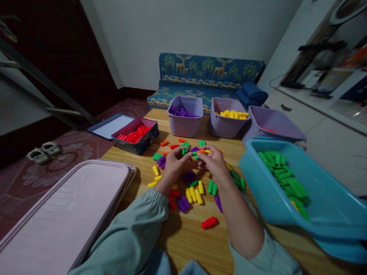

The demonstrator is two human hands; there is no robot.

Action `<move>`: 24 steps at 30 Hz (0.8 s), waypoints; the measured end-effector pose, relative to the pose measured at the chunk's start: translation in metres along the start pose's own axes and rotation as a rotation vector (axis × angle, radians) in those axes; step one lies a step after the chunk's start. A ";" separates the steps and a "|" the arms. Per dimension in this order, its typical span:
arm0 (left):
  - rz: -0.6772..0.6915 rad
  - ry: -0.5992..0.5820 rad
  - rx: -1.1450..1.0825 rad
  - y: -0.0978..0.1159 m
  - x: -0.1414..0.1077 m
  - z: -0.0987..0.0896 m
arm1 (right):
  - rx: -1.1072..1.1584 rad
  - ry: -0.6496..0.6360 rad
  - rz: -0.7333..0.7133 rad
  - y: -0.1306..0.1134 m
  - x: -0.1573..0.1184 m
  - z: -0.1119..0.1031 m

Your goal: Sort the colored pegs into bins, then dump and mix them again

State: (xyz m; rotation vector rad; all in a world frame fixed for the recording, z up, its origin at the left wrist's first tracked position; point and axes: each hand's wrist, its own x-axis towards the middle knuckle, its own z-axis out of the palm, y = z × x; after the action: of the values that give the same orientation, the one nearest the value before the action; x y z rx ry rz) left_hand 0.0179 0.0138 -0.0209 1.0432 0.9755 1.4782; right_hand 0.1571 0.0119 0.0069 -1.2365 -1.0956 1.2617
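Over the middle of the table, my left hand point(175, 163) pinches a green plastic pen cap point(185, 151), its hollow end showing. Close beside it, my right hand point(215, 162) is closed on an orange pen cap point(200, 151). A second green cap point(194, 153) lies between the fingertips of both hands; which hand bears it I cannot tell. Below and around the hands are scattered loose caps: yellow point(192, 194), purple point(183, 203), green point(212, 187) and a lone red one point(209, 222) nearest me. My palms and forearms hide some of the pile.
Purple caps fill part of one lilac bin point(185, 126), yellow caps another point(225, 128); a third lilac bin point(275, 118) holds some red. At right stands a blue tub point(263, 198) with green caps. A tin box point(140, 143) of red caps and a pink lid point(77, 202) are left.
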 end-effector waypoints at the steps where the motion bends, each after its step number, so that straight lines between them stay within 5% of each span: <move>1: 0.013 0.001 0.011 0.000 0.000 0.000 | 0.001 0.006 -0.003 0.000 0.000 0.000; 8: 0.047 0.041 0.074 -0.006 0.003 -0.001 | -0.021 0.009 0.011 0.000 0.002 -0.003; 14: 0.059 0.175 0.081 -0.009 0.010 -0.011 | -0.034 0.156 0.003 0.001 0.006 -0.016; 24: -0.004 0.063 0.023 -0.001 0.004 -0.003 | -0.277 -0.208 0.106 0.009 0.001 -0.012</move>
State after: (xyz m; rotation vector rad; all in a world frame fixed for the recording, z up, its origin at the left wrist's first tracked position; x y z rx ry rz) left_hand 0.0146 0.0176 -0.0221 1.0161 1.0408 1.5070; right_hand 0.1683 0.0114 -0.0029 -1.4068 -1.4081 1.3753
